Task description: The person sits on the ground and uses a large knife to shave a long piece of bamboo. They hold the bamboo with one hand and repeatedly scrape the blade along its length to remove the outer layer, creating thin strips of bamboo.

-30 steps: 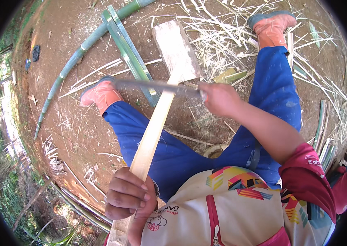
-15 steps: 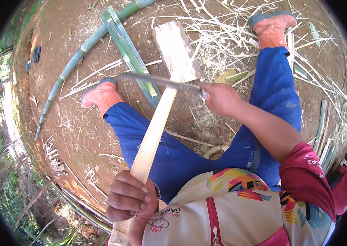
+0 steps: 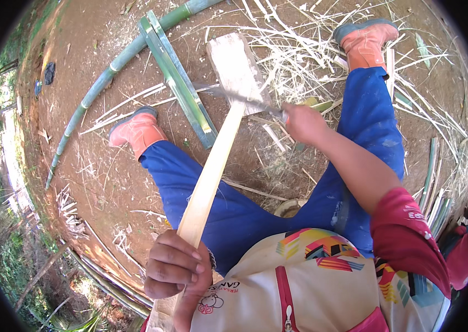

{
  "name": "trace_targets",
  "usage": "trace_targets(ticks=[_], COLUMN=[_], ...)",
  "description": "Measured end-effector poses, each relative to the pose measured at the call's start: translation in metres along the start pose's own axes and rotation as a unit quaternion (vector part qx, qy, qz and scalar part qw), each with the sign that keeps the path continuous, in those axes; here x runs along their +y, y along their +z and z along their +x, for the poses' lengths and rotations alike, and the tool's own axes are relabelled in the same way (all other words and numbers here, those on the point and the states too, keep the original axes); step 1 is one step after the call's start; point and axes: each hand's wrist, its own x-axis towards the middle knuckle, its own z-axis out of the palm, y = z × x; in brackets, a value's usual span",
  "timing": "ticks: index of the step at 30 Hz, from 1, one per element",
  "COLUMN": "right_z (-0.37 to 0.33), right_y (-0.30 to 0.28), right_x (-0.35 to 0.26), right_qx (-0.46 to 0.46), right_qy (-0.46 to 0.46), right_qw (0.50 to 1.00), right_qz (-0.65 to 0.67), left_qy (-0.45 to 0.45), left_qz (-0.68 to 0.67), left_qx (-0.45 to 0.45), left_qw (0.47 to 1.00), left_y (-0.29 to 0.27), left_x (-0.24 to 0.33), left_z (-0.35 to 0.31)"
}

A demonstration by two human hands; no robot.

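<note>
My left hand (image 3: 177, 268) is closed around the near part of a pale, flat split-bamboo strip (image 3: 209, 177), which slants up and away between my legs. The strip's far end reaches the near part of a worn wooden block (image 3: 235, 63) on the ground. My right hand (image 3: 306, 126) is closed around the handle of a long machete (image 3: 256, 103). Its blade points left and crosses the strip close to the far end; motion blurs the blade's tip. Whether the blade touches the strip or the block, I cannot tell.
Split green bamboo pieces (image 3: 176, 77) lie left of the block, across a long bamboo pole (image 3: 113, 66). Thin pale shavings (image 3: 295, 55) litter the ground at the far right. My orange boots (image 3: 138, 133) flank the work. A person in red (image 3: 463, 257) shows at the right edge.
The machete and my right hand have moved slightly away and to the right, with the blade now nearer the strip's far end. A short pale piece now lies below the block. My left hand stays put.
</note>
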Motion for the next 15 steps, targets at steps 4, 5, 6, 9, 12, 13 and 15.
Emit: trace_targets(ticks=[4, 5, 6, 9, 12, 13, 15], right_z=[-0.013, -0.023, -0.029, -0.006, 0.006, 0.001, -0.012], right_y=[0.0, -0.004, -0.011, -0.007, -0.004, -0.005, -0.021], right_x=[-0.012, -0.025, -0.032, -0.013, 0.008, 0.003, -0.018], right_qx=[-0.016, -0.024, -0.026, -0.044, -0.029, -0.041, -0.082], right_qy=[-0.049, -0.092, -0.135, -0.032, 0.012, -0.002, -0.031], right_qw=[0.999, 0.995, 0.991, 0.998, 0.999, 0.999, 0.996], right_qz=[-0.008, -0.009, -0.011, -0.018, -0.025, -0.031, -0.023], left_qy=[0.01, 0.014, 0.021, 0.01, -0.007, -0.013, 0.002], left_qz=[0.01, 0.01, 0.004, 0.007, 0.014, 0.016, 0.014], left_qx=[0.011, 0.012, 0.012, 0.0, -0.005, -0.003, -0.007], left_qw=[1.0, 1.0, 1.0, 1.0, 1.0, 1.0, 1.0], left_y=[0.002, 0.001, 0.002, 0.001, 0.003, 0.002, 0.004], left_x=[0.0, 0.001, -0.002, -0.002, 0.005, 0.005, 0.002], left_z=[-0.001, -0.002, 0.0, 0.002, 0.001, 0.001, 0.003])
